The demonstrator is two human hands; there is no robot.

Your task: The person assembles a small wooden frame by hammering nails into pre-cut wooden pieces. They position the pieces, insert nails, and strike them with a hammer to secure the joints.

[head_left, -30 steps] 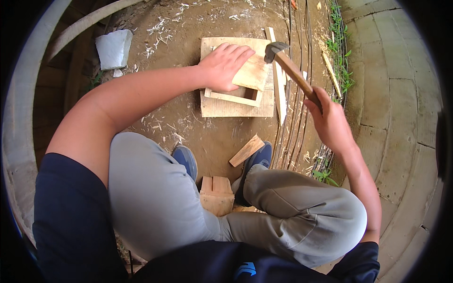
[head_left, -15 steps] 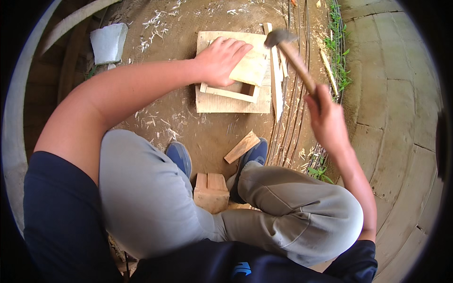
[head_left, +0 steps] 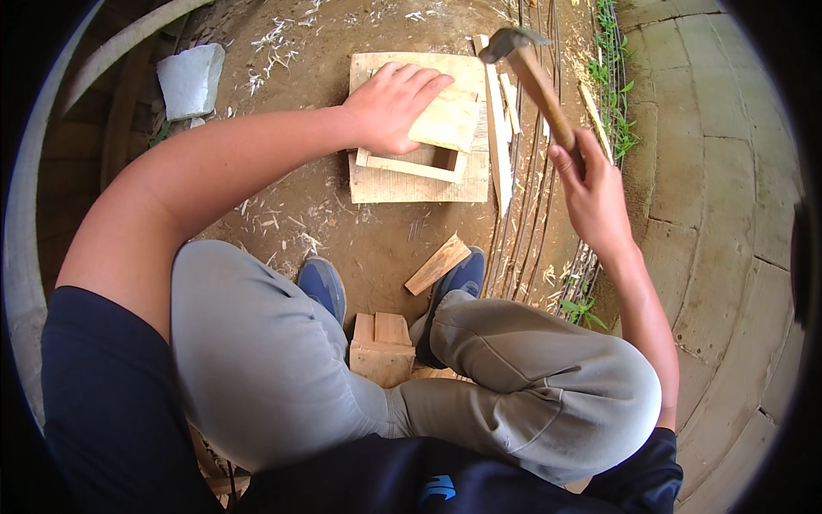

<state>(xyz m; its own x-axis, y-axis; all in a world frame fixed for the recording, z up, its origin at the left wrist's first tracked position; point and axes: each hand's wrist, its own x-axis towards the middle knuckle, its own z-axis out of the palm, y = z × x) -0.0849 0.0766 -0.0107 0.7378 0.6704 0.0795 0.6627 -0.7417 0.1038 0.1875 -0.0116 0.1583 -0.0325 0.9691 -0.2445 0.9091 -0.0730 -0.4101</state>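
Holding one hammer [head_left: 543,92] in right hand [head_left: 597,197], left hand [head_left: 391,107] on one panel [head_left: 449,125]

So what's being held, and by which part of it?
The right hand grips a hammer near the end of its wooden handle. The left hand lies on a wooden panel; any grip there can't be told.

Pale blk [head_left: 190,81], prob. stone, upper L; shavings [head_left: 256,82] on dirt [head_left: 368,244]; weeds [head_left: 623,134] & thin rods [head_left: 519,248] R.
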